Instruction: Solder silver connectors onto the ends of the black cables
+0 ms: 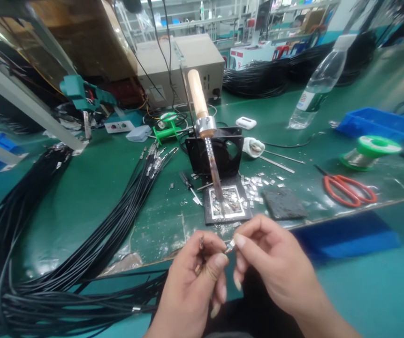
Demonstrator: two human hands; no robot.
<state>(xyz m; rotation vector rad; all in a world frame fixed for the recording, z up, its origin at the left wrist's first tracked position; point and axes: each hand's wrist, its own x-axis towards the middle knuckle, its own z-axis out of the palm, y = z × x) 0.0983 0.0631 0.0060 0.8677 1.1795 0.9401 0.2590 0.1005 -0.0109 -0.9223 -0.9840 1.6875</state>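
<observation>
Near the bench's front edge, my left hand is closed in a pinch on a cable end, its bare wires partly hidden by the fingers. My right hand pinches a small silvery metal connector right at that wire end. Just beyond them a soldering iron with a wooden handle is held tip-down in a stand. Its tip reaches a white-framed tray of metal bits on a dark plate. Loose small metal pieces lie scattered to the tray's right. A bundle of black cables lies left.
A black fan frame stands behind the tray. To the right are a dark pad, red-handled scissors, a solder spool, a blue bin and a water bottle. A screwdriver lies left of the tray.
</observation>
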